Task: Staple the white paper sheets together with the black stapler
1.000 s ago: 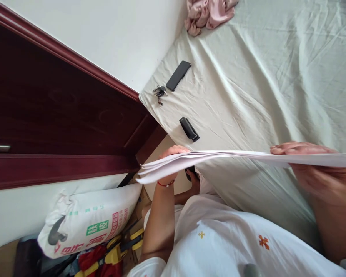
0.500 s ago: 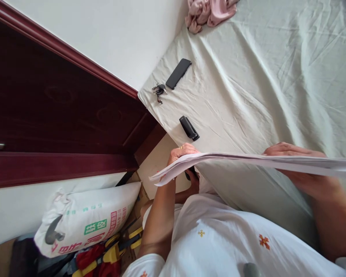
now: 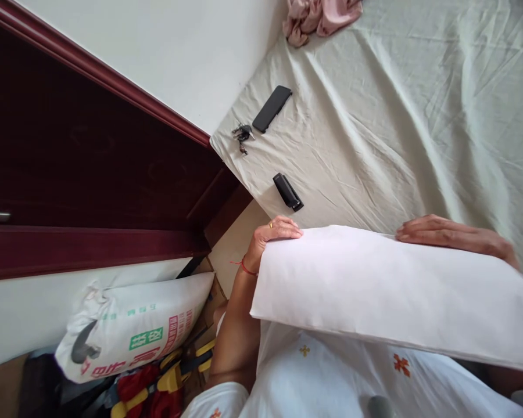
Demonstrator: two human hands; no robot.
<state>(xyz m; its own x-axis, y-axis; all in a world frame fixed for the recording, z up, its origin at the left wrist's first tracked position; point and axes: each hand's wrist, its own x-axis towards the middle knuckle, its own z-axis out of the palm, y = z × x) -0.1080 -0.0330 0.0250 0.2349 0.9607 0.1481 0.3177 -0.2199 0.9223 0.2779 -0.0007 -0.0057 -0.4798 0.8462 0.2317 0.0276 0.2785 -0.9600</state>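
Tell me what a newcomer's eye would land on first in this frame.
First, the big stack of white paper held across the lower middle, the left hand gripping its left top edge and the right hand its right top edge. Behind it spreads a wrinkled pale bedsheet with a black stapler, a dark phone and keys near its left corner.

The paper stack (image 3: 375, 284) looks matt, smooth and white. The bed sheet (image 3: 418, 128) is creased, dull cloth. The phone (image 3: 271, 108) is glossy black, the stapler (image 3: 288, 192) shiny dark plastic, the door (image 3: 91, 174) polished dark wood, and the sack (image 3: 135, 325) woven plastic.
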